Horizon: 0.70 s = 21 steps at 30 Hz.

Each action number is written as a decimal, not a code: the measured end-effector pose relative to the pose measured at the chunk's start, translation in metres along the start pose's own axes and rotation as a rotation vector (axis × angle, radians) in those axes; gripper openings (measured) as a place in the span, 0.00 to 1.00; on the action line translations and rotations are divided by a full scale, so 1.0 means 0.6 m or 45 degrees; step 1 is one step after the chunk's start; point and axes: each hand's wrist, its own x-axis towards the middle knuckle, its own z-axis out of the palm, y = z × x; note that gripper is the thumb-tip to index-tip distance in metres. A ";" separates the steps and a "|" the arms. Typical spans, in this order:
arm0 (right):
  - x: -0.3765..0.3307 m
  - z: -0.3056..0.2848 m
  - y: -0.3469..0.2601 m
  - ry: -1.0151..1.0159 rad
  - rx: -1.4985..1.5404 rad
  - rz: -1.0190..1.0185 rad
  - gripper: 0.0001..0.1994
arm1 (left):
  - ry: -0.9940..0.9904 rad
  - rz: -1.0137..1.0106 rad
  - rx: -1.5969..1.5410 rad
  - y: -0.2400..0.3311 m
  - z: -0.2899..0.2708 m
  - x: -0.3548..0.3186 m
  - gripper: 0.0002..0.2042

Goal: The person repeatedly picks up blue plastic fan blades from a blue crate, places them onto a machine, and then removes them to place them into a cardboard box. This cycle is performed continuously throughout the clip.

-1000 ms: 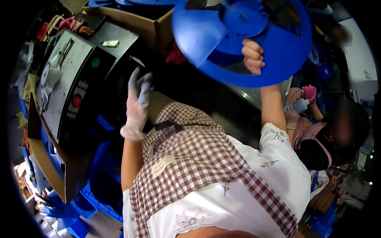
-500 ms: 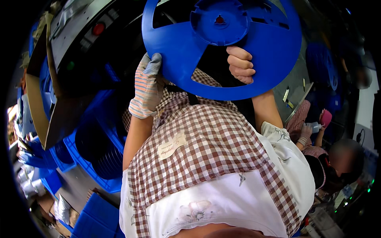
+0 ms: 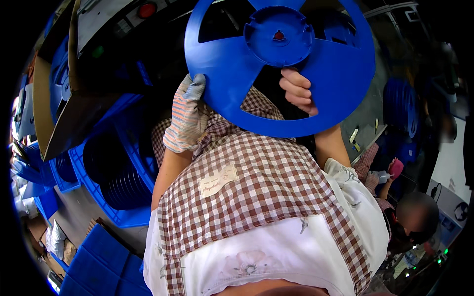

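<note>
A large blue plastic reel flange, round with wide cut-outs and a raised hub in its middle, is held up before my checked apron. My left hand, in a striped knit glove, grips its left rim with the thumb on the near face. Bare, my right hand reaches from behind through the lower cut-out, its fingers curled over the edge just below the hub. The right thumb is hidden behind the disc.
An opened cardboard box with blue reels stands at the left. Below it are blue crates holding dark discs. Blue bins lie lower left. More blue reels stand at the right, where a co-worker is at work beyond a panel.
The flange has come slightly lower and nearer my body, with both hands still on it. My view has shifted a little, and the surroundings with it.
</note>
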 end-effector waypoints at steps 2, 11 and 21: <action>0.008 -0.011 0.009 0.143 -0.247 -0.134 0.16 | -0.085 -0.031 -0.056 0.010 -0.002 0.000 0.20; 0.120 0.033 0.068 0.187 -1.263 -0.658 0.33 | -0.193 -0.462 -0.589 0.012 0.034 -0.015 0.14; 0.158 0.068 0.043 0.652 -2.704 -0.779 0.43 | -0.270 -0.391 0.271 -0.041 -0.036 0.007 0.20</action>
